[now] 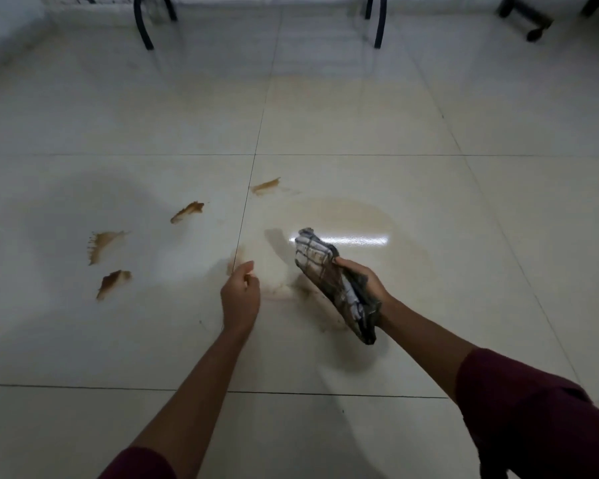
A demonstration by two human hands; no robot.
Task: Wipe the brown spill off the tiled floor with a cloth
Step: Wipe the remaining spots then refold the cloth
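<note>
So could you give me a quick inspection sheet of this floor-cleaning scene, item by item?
Surface: glossy pale tiled floor with dark grout lines; a faint brownish smeared film spreads over the tile ahead of the right hand.
Job's things: checked cloth, stained brown, lifted off the floor; four brown spill streaks remain at left.
Clutter: nothing seen.
Hands: right hand grips the cloth; left hand holds nothing, fingers loosely curled.
Cables: nothing seen.
Surroundings: black metal furniture legs at the far end; a wheeled chair base at top right.
</note>
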